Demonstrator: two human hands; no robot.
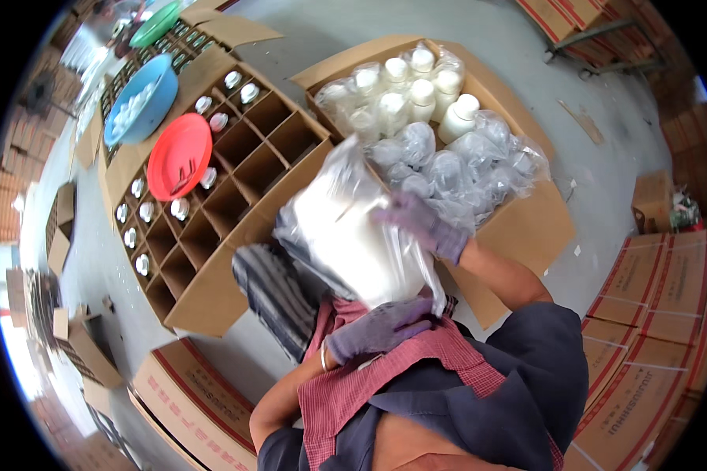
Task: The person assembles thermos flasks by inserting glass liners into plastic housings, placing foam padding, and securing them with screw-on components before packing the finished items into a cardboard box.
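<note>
A large white bottle (346, 228) in a clear plastic bag (343, 166) is above my lap, blurred by motion. My left hand (381, 328), in a grey-purple glove, is closed at its lower end, against my red checked apron (334, 396). At the upper right of the bottle, my gloved right hand (424, 225) has its fingers bent on the plastic; they are partly smeared. Beyond it stands an open carton (526, 228) with several white capped bottles (458, 118) and crumpled clear bags (456, 177).
Left of me is a divided carton (212, 302) with several silver-capped bottles (179, 209) in its cells. On it rest a red basin (182, 149) and a blue basin (153, 102) holding white pieces. Stacked cartons (632, 345) stand at right; another carton (192, 392) is at lower left.
</note>
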